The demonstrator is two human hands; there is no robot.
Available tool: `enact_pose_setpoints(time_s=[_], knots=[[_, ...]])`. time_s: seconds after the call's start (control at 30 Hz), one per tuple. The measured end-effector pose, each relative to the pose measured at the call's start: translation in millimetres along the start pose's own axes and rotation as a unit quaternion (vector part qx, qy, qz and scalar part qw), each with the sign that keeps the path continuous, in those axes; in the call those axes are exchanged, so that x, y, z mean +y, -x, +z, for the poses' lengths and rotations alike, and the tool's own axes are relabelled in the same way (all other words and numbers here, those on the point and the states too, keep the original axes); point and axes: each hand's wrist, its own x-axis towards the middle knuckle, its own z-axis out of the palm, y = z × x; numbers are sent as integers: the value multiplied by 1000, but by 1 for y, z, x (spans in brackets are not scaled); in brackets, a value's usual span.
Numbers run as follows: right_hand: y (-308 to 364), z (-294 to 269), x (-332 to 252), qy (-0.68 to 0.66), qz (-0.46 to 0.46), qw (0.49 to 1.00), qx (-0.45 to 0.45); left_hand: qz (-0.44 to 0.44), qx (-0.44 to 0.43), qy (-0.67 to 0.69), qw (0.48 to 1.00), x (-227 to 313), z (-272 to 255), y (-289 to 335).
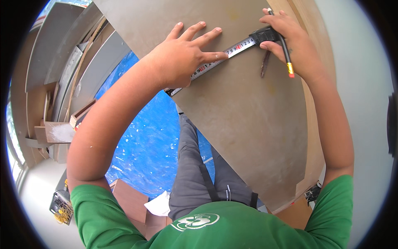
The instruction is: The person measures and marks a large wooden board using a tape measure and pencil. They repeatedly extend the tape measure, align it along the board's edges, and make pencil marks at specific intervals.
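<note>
A brown-grey flat panel [248,120] extends diagonally in front of me. Across it lies the pulled-out metal blade [241,46] of a tape measure, its hooked end by the panel's left edge. My left hand [182,56] rests on the panel with fingers spread, its thumb against the blade. Part of the blade is hidden under that hand. My right hand [296,39] grips the black tape measure case [264,35] at the other end. A black pencil [285,50] with a gold band and red eraser is also tucked in my right hand. Beside it, a dark mark [264,64] shows on the panel.
Several panels and boards [54,50] lean at the left. Blue plastic sheeting [141,137] covers the floor, with brown board pieces [129,199] on it. A yellow cord [63,213] lies at lower left. A pale wall [360,95] stands on the right.
</note>
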Motion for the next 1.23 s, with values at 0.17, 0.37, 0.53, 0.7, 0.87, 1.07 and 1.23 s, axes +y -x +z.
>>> enact_pose_setpoints(time_s=[0.17, 0.37, 0.53, 0.7, 0.87, 1.07, 1.23], knots=[[1, -2, 6, 33, -26, 999, -26, -37, 24, 83, 996, -4, 0, 7], [4, -11, 7, 26, -45, 997, -65, -62, 54, 153, 985, 0, -5, 32], [41, -29, -32, 65, -108, 992, -32, -95, 87, 254, 959, 27, -3, 82], [129, -48, -82, 22, -74, 987, -142, -129, 42, 425, 895, 80, 9, 160], [234, -63, -135, -71, 71, 961, -257, -147, -80, 458, 873, 142, 6, 212], [318, -70, -215, -177, 254, 932, -189, -27, -84, 520, 849, 200, -23, 197], [375, -75, -231, -191, 311, 927, -80, 112, -93, 517, 843, 266, -31, 145]])
